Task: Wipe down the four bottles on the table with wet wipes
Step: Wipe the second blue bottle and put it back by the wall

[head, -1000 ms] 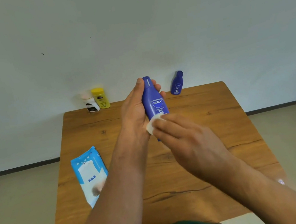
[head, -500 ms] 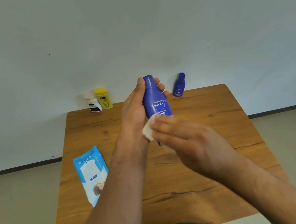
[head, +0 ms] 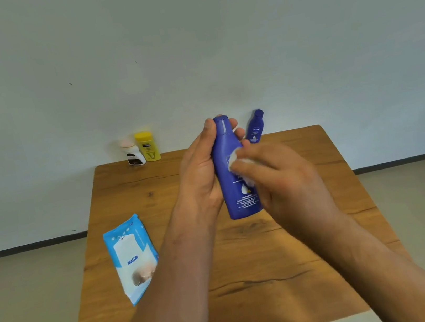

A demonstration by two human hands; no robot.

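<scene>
The big bottle [head: 230, 185], blue with white print, is held nearly upright, cap up, above the middle of the table [head: 276, 261]. It is grasped from its 9 o'clock side by the left hand [head: 199, 173]: the thumb is laid along the neck near the cap, and the fingertips are seen curling round the far side at the shoulder. A crumpled white wipe [head: 234, 158] is pressed against the front of the bottle, at its upper half, by the right hand [head: 288, 179], whose fingers are closed over the wipe; this hand is blurred, so the exact lie of its fingers cannot be told. With the tabletop read as a dial and 12 at the wall [head: 190, 54], the small blue bottle [head: 255, 127] is stood at about 1 o'clock on the far edge. The yellow bottle [head: 147, 146] and the white bottle [head: 133, 153] are stood just beside each other at about 11 o'clock. A blue-and-white pack [head: 133, 255] of wipes is laid flat at about 8 o'clock, near the left edge, partly covered by the left forearm.
</scene>
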